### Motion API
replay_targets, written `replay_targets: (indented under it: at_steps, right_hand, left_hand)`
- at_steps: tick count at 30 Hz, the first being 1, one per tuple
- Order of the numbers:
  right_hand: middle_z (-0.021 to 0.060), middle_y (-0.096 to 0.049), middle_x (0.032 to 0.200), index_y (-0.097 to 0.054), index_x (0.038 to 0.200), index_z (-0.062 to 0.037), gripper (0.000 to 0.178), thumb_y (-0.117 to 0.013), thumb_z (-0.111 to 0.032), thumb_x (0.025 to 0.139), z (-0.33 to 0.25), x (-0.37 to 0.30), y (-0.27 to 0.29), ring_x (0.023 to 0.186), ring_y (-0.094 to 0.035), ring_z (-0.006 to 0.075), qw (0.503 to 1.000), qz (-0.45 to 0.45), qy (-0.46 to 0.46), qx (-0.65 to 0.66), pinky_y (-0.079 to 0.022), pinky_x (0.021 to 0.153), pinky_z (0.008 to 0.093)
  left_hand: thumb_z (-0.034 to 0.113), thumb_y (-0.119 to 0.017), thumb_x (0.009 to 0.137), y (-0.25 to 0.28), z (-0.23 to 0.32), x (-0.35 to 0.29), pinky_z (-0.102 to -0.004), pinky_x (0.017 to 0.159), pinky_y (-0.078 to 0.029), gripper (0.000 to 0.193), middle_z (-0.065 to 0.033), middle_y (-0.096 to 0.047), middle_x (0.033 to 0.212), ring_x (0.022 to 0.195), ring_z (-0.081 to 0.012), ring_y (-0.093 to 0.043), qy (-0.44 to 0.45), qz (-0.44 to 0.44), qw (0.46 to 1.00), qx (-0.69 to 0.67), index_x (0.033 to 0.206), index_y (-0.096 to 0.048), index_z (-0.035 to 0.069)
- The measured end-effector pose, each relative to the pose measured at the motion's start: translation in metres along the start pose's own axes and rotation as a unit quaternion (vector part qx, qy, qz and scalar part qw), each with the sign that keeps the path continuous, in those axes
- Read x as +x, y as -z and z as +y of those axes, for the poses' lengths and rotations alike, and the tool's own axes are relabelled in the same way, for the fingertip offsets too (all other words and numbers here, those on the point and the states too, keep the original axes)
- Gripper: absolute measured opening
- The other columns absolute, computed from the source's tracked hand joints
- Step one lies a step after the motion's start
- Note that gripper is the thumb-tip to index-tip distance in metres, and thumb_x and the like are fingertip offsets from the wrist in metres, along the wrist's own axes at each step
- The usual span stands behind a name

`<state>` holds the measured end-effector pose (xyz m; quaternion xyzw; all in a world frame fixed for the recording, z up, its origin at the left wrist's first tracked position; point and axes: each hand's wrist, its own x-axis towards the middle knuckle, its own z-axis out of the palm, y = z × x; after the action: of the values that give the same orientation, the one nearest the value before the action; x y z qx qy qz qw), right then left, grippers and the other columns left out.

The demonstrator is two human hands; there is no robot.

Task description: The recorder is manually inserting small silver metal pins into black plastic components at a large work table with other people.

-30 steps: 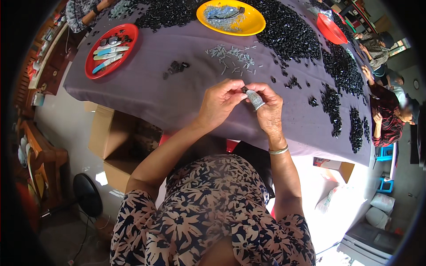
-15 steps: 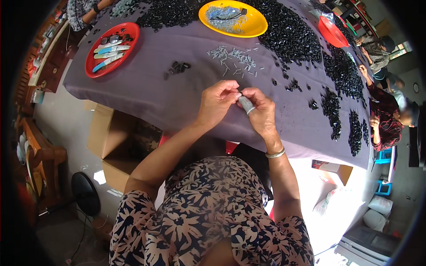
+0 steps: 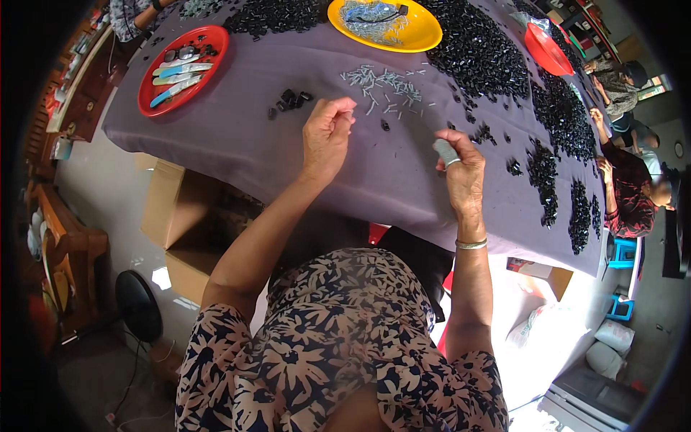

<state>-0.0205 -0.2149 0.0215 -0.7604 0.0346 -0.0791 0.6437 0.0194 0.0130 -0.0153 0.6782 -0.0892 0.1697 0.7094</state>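
Note:
My left hand [image 3: 327,142] is raised over the purple cloth with its fingers curled together; anything in them is hidden. It is nearest to a small cluster of shiny black pieces [image 3: 291,99]. My right hand [image 3: 465,173] hovers farther right, fingers drawn in, with a grey finger cover [image 3: 445,152] on one digit. Whether it holds something small I cannot make out. Between the hands, one black piece [image 3: 386,125] lies on the cloth. Just beyond it, small thin pale-grey sticks [image 3: 385,85] are scattered.
A red tray [image 3: 152,108] holds blue-and-white handled tools. A yellow dish [image 3: 428,42] holds more pale sticks. Black pieces [image 3: 479,65] form large heaps; a red basin [image 3: 551,54] stands behind. Co-workers sit at the right, including one in a dark red patterned shirt [image 3: 632,198].
My hands have parted from each other: the left moved left and farther away, the right moved right. A single black piece now shows on the cloth between them.

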Motion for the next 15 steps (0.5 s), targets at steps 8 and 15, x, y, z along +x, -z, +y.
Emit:
replay_targets:
  at_steps: [8,15]
  right_hand:
    - [0.0087,-0.067,0.087,-0.067,0.098,-0.0026,0.021,-0.075,-0.002,0.079,-0.009,0.028,-0.059,0.078,-0.068,0.0196,0.932,-0.097,0.208,-0.279,-0.053,0.069,0.029]
    - [0.0175,-0.068,0.092,-0.069,0.086,-0.0011,0.011,-0.065,-0.001,0.076,-0.031,0.041,-0.073,0.086,-0.069,0.0333,0.832,-0.14,0.179,-0.506,-0.056,0.075,0.0426]
  left_hand:
    - [0.002,-0.054,0.096,0.0,-0.001,0.0,-0.0227,0.068,-0.05,0.016,-0.0017,-0.056,0.098,0.083,-0.0097,-0.06,0.019,0.0,1.0,-0.008,0.108,-0.065,0.002]
    - [0.004,-0.056,0.096,-0.001,-0.003,-0.003,-0.0219,0.067,-0.049,0.015,-0.0008,-0.055,0.096,0.08,-0.0086,-0.06,-0.015,-0.01,1.0,0.013,0.108,-0.065,0.002]
